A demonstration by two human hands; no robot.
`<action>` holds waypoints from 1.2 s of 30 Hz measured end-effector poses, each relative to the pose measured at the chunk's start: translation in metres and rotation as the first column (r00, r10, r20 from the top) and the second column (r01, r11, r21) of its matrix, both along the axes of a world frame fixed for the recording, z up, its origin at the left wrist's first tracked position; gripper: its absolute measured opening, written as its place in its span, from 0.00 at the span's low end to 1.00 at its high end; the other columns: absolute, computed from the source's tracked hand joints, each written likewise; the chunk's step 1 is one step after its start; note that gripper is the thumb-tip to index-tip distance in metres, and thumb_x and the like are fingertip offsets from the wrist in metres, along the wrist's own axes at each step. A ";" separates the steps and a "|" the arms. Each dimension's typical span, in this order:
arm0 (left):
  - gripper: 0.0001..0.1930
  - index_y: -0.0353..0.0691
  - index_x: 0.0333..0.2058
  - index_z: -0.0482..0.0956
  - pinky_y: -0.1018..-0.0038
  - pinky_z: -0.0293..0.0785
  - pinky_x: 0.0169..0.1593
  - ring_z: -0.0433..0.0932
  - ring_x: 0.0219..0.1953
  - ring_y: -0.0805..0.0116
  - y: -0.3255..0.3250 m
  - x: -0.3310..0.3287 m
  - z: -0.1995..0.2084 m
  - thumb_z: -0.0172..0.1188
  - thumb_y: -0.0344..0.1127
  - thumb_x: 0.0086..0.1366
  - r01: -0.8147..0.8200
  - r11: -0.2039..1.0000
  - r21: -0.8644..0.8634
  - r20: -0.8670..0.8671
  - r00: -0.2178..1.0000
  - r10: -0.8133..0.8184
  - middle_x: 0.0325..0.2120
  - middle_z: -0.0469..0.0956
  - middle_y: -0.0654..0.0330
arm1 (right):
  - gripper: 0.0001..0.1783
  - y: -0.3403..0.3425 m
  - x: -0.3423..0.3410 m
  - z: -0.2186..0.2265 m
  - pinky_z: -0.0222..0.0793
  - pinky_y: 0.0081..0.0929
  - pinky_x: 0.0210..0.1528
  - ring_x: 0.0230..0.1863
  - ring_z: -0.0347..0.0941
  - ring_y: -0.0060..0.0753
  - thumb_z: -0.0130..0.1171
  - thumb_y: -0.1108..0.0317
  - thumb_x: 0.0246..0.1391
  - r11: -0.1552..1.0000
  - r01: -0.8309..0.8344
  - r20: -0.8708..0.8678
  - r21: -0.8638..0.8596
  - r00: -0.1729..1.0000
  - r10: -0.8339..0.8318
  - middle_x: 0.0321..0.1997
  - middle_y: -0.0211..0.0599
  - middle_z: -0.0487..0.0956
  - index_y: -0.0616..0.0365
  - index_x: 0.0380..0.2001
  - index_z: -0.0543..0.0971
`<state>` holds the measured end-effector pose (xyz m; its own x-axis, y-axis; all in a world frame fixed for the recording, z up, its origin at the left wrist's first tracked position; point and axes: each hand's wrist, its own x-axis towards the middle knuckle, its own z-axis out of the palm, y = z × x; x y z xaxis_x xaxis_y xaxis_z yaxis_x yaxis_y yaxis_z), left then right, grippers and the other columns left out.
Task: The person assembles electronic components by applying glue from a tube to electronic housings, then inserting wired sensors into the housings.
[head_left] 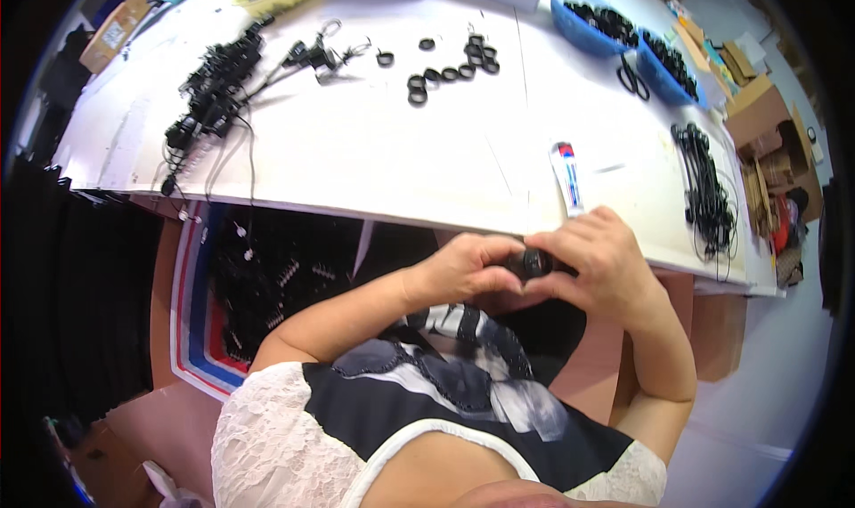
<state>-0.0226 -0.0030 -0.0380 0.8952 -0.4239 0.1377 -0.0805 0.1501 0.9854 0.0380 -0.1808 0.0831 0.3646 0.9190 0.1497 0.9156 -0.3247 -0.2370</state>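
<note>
Just off the table's front edge, my left hand (468, 266) and my right hand (598, 260) meet around a small black round part (534, 263). Thumbs and fingers of both hands pinch it from either side, and its exact kind is partly hidden by them. Right beyond my right hand lies a white tube (567, 177) with red and blue print, its end close to my knuckles. Farther off on the white table (383, 156), several black rings (448, 74) sit in a loose row, with single rings (385, 59) apart from them.
Tangled black corded parts (216, 89) spread over the table's left. At the right lies a bundle of black cords (706, 187). Black scissors (632, 80) rest beside blue bowls (570, 29) of black parts. Below the edge, a striped bag (189, 303) holds more black parts.
</note>
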 end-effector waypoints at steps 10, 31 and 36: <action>0.17 0.35 0.46 0.71 0.81 0.69 0.42 0.70 0.38 0.81 0.001 -0.001 0.011 0.58 0.34 0.59 0.197 0.975 -0.106 0.080 0.979 -0.189 0.35 0.75 0.64 | 0.21 -0.010 -0.005 0.005 0.61 0.24 0.32 0.27 0.73 0.24 0.64 0.63 0.32 0.971 -0.229 0.105 0.066 0.970 0.221 0.28 0.21 0.77 0.43 0.37 0.78; 0.16 0.35 0.43 0.72 0.75 0.71 0.43 0.74 0.35 0.74 -0.008 0.003 0.015 0.61 0.32 0.56 0.007 0.997 -0.081 0.117 0.993 0.003 0.31 0.77 0.61 | 0.21 -0.013 -0.012 0.006 0.61 0.34 0.36 0.34 0.72 0.38 0.62 0.70 0.36 0.999 0.000 0.046 0.050 0.999 -0.002 0.33 0.35 0.77 0.58 0.39 0.74; 0.12 0.35 0.37 0.75 0.77 0.71 0.38 0.77 0.32 0.71 -0.010 0.007 0.028 0.60 0.32 0.54 -0.028 0.999 0.030 0.092 0.995 0.025 0.29 0.79 0.57 | 0.21 -0.021 0.003 0.011 0.61 0.27 0.36 0.33 0.72 0.32 0.61 0.70 0.37 0.990 -0.106 0.050 0.089 0.994 0.102 0.31 0.31 0.76 0.54 0.41 0.75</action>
